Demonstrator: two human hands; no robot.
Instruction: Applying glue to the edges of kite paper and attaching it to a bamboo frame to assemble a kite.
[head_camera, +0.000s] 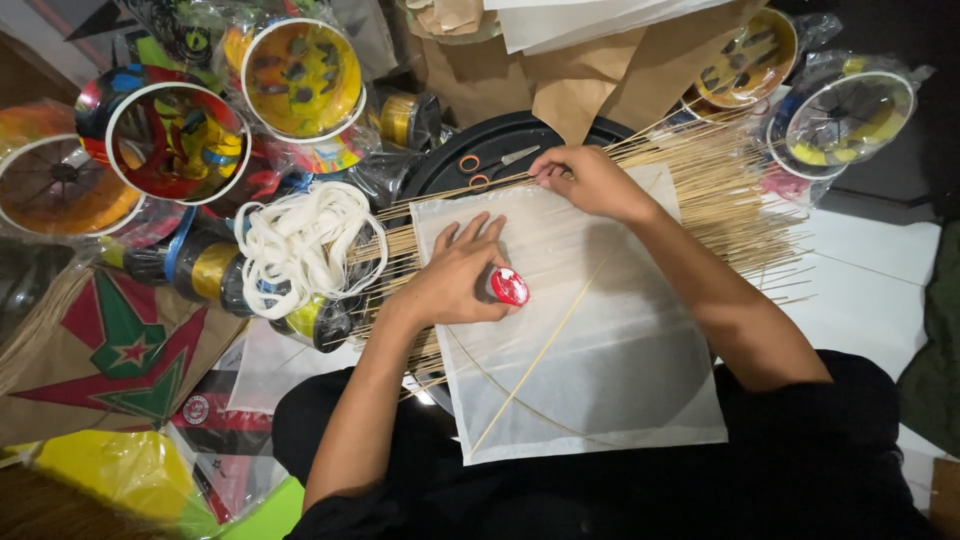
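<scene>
Paper sheet (600, 340), thin and white, lies flat over a black tray (500, 140) and a bundle of sticks (720, 190) at the person's lap. Left hand (455, 275) presses it down, fingers spread, thumb hooked round a small red cap (509, 286). Right hand (590, 180) pinches at the top edge, fingertips together. Paper looks very light, limp, easy to tear; best held flat-palmed or along the thin stick (540, 355) crossing it.

A white tiled floor (870, 270) carries a round black tray (480, 145), a spread of thin bamboo sticks (720, 195), wrapped string spools (175, 140), and printed paper kites (120, 350).
</scene>
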